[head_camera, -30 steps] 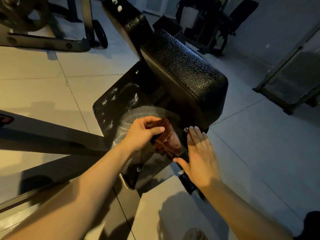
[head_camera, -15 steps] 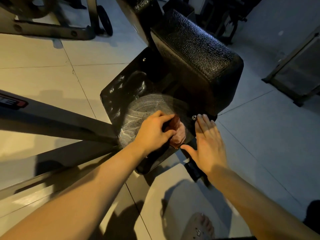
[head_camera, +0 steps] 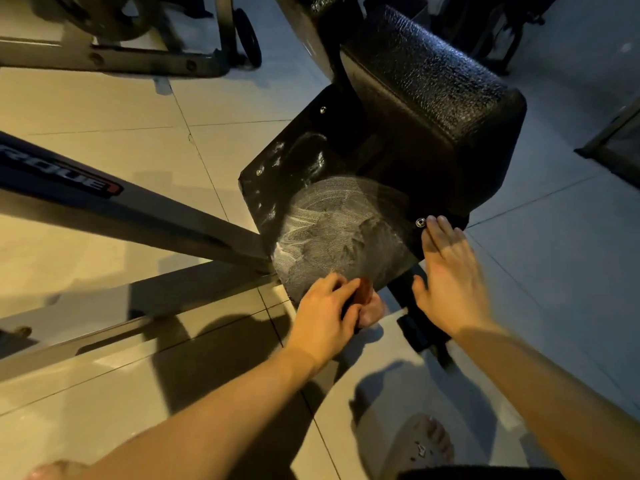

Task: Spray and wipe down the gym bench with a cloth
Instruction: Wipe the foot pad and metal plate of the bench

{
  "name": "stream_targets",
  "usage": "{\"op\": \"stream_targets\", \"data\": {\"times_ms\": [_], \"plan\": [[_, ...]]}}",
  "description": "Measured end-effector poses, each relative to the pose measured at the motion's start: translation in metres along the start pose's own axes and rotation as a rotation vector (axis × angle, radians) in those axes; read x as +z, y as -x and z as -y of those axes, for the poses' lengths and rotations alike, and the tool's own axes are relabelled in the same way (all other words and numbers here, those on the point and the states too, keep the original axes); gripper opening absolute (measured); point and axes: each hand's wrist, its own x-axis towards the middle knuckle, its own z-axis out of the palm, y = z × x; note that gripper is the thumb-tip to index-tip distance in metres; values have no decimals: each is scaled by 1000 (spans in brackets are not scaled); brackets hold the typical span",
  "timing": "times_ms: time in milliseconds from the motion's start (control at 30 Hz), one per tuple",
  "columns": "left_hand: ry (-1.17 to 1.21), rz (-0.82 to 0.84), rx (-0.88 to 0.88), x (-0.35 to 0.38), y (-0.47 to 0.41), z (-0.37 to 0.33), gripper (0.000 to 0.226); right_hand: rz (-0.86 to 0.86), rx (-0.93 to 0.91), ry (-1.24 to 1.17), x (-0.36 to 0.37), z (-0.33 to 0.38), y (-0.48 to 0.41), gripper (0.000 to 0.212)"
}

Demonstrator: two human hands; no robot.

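A reddish-brown cloth (head_camera: 366,295) is gripped in the left hand (head_camera: 323,318), its fingers curled round the bunched fabric, and is pressed against the near edge of the flat black panel (head_camera: 304,161) of the gym bench (head_camera: 433,133). A broad, rounded patch of whitish smears (head_camera: 322,230) is spread over the panel's near half, just beyond the cloth, while glossy wet streaks are seen toward its far left corner. The right hand (head_camera: 450,271) is laid flat on the panel's right edge with its fingers straight and close together, holding nothing; its fingertips (head_camera: 437,224) are placed just beside a round metal stud (head_camera: 420,222). Two more studs (head_camera: 322,110) are set along the panel's left and far edges. Above and behind the panel, a thick pad (head_camera: 426,81) covered in grained black upholstery is tilted away toward the upper left. Beneath the right hand, a black strut (head_camera: 424,336) of the bench is seen running down to the floor. To the left, a grey steel beam (head_camera: 156,216) bearing a red-edged label (head_camera: 62,174) is angled in toward the panel, with a second, paler beam (head_camera: 138,306) below it. The scene is set on a pale tiled floor (head_camera: 104,109). A foot in an open sandal (head_camera: 420,445) is planted near the bottom edge, between the two forearms, and the frame and small wheel (head_camera: 247,36) of another machine are visible at the upper left.
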Motion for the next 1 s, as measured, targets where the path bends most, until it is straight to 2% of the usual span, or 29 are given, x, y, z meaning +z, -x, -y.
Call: {"op": "stream_targets", "data": {"times_ms": [100, 233, 400, 533, 633, 700, 867, 1000], "plan": [[3, 52, -61, -7, 32, 28, 38, -21, -15, -11, 2, -2, 2, 80], [109, -20, -246, -10, 38, 35, 36, -18, 0, -11, 1, 4, 0, 80], [116, -19, -34, 5, 7, -8, 38, -14, 17, -21, -3, 5, 1, 80], [85, -29, -139, 1, 19, 21, 37, 0, 11, -45, -4, 3, 3, 80], [161, -168, -269, -1, 28, 55, 32, 0, 35, -61, -5, 7, 2, 78], [145, -121, -377, -3, 27, 67, 30, -1, 40, -58, -3, 8, 1, 76], [180, -105, -395, -12, 14, 65, 28, 2, 36, -43, -3, 7, 0, 77], [54, -55, -394, -37, -24, 74, 27, -15, 60, -57, 0, 9, 0, 80]]}}
